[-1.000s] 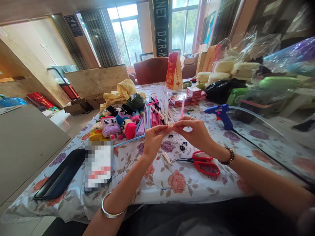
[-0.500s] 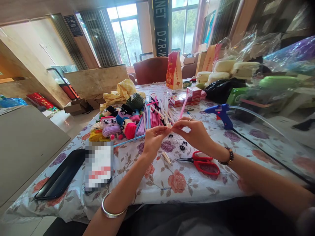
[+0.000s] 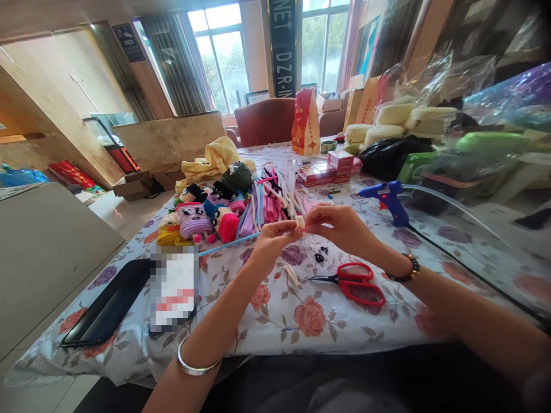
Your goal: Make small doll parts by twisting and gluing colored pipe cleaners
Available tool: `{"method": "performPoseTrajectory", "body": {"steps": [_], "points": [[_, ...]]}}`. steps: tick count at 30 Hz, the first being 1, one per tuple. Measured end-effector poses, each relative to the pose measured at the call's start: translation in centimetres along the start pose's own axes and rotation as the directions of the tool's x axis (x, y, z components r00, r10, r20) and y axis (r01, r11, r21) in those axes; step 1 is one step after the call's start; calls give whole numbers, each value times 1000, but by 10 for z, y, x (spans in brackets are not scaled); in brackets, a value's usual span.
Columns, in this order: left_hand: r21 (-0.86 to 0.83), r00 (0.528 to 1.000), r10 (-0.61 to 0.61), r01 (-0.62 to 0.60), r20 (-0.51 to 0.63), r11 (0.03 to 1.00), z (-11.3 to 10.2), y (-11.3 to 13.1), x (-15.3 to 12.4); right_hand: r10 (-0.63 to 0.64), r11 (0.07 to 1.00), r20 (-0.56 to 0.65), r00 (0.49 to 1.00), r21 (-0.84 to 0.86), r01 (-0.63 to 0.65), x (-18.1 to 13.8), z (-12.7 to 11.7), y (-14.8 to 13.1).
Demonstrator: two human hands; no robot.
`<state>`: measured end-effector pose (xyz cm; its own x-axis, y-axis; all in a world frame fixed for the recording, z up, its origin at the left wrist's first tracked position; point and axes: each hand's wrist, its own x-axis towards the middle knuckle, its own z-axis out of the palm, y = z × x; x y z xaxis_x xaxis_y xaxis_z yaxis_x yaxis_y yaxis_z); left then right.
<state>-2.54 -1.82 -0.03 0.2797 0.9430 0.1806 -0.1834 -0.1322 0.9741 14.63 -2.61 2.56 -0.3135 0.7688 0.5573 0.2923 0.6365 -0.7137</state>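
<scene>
Head view. Your left hand (image 3: 267,245) and right hand (image 3: 342,226) meet above the table (image 3: 262,324); the fingers of both are pinched on a small cream piece (image 3: 300,221), held up between the fingertips.

Surface: table covered with a pale cloth printed with coral and purple flowers, its left edge hanging in folds. Below your hands: black scraps (image 3: 319,257), cream strips (image 3: 291,276) and red-handled scissors (image 3: 361,284), blades pointing left. To your right, a blue glue gun (image 3: 392,201), red light showing, cord running to the right edge. Beyond your left hand, a bundle of fuzzy stems (image 3: 271,201) beside a cluster of dolls (image 3: 196,221). Near left, a black phone-like slab (image 3: 107,304) next to a pixelated item (image 3: 173,292).

Room: a reddish-brown chair (image 3: 267,123) behind the far edge; a red-and-tan bag (image 3: 306,123) stands on the table in front of it. Bright windows (image 3: 221,60) with grey curtains (image 3: 172,63); a stone-faced partition (image 3: 172,137) at left.
</scene>
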Motion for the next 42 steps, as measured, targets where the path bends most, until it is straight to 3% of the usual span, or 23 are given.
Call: {"method": "performPoseTrajectory", "body": {"steps": [10,19,27,42], "points": [[-196,998,-65,60,-21,979,1,0,1,-21,1000,-75,997,-23,19,-2,2,-7],[-144,996,-47,57,69,988,-1,3,1,-21,1000,-25,999,2,21,-1,1,-7],[-82,975,-76,95,208,992,-3,10,-2,77,977,99,992,192,-95,-2,-1,-11],[-118,984,-54,75,171,990,0,7,-3,11,988,78,997,153,-22,-5,-1,-10]]}}
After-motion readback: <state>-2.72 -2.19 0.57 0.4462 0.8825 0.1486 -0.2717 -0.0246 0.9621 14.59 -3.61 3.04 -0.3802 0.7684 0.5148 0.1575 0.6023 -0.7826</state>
